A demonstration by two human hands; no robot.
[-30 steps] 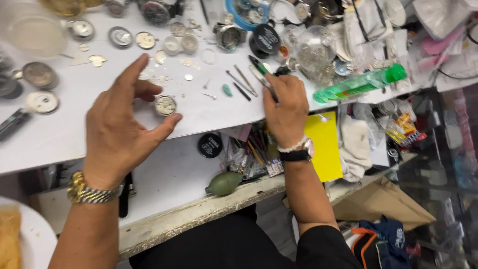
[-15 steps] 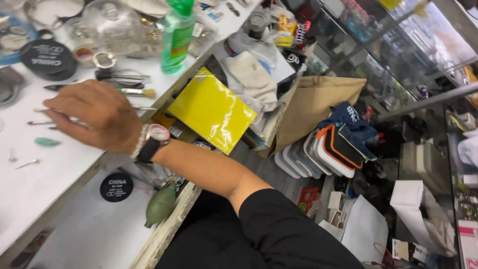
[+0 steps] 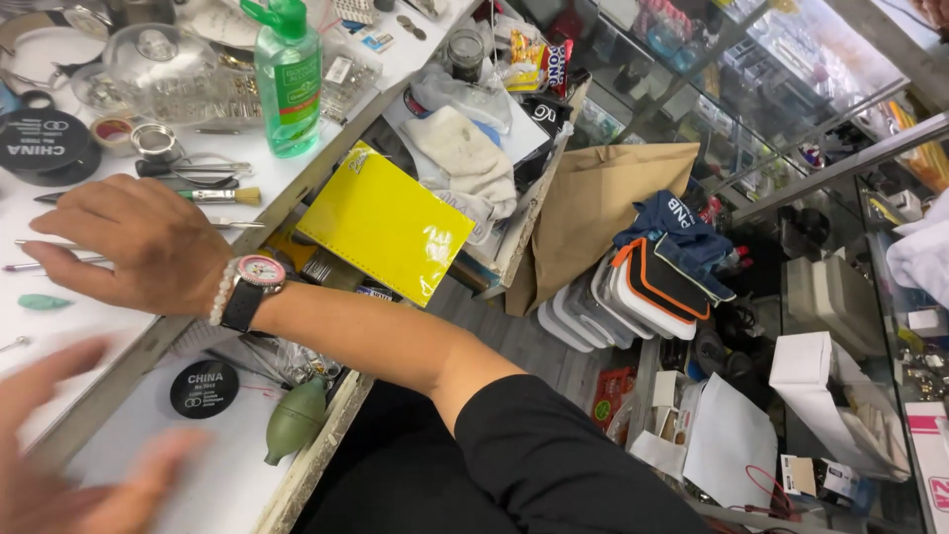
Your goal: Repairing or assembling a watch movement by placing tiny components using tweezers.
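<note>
fingers of the right hand lie flat, unclenched, over thin tools; left hand blurred, spread.

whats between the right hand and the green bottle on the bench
In the head view, a small brush and dark-handled pliers lie between the right hand and the green bottle.

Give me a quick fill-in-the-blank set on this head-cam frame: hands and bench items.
1. The right hand rests palm-down on the ____ worktop.
2. The pump bottle behind it is ____ in colour.
3. The right wrist wears a ____ and a bead bracelet.
4. The left hand shows only as a ____.

Missing: white; green; watch; blur
</note>
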